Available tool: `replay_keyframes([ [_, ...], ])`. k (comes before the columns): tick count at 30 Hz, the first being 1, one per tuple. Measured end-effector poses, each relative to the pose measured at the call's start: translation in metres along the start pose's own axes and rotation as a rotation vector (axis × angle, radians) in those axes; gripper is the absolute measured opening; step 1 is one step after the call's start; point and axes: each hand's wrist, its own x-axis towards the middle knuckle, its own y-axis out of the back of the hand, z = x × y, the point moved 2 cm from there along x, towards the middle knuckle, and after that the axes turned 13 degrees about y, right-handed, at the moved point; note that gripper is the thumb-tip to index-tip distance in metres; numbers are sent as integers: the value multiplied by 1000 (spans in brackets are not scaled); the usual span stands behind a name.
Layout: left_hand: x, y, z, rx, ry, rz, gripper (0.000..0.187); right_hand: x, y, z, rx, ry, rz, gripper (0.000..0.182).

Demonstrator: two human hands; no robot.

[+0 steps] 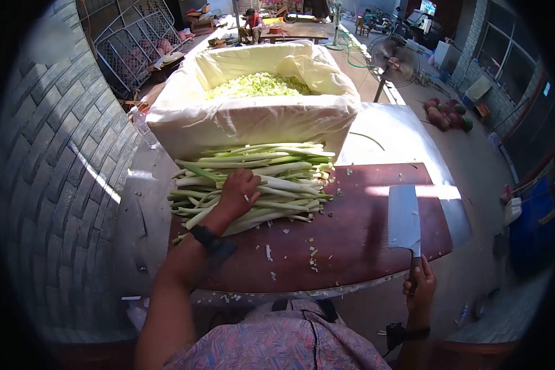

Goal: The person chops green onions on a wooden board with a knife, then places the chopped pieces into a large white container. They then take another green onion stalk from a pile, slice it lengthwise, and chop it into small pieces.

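Cleaver, any lettering unclear.

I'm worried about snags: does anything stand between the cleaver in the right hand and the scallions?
Nothing visible blocks the cleaver: only cutting board with scraps lies between it and the scallions. The left hand, though, is on them.
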Motion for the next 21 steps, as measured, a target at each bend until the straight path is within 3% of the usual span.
replay_keyframes([
  [6, -9, -10, 24, 98, 36, 154, 40, -4, 66, 40, -71, -110, 22, 55],
  [11, 2, -3, 47, 128, 103, 111, 39, 0, 92, 66, -148, -64, -111, 58],
  [14, 31, 9, 86, 18, 27, -21, 22, 7, 103, 79, -100, -121, -131, 61],
  [16, 54, 28, 122, 17, -125, 141, 18, 10, 107, 85, -71, -158, -132, 62],
  [19, 62, 35, 172, -192, -76, 137, 20, 13, 118, 99, 38, -145, -196, 47],
  [21, 44, 21, 195, -219, -87, -14, 19, 20, 125, 111, 142, -303, -229, 27],
])
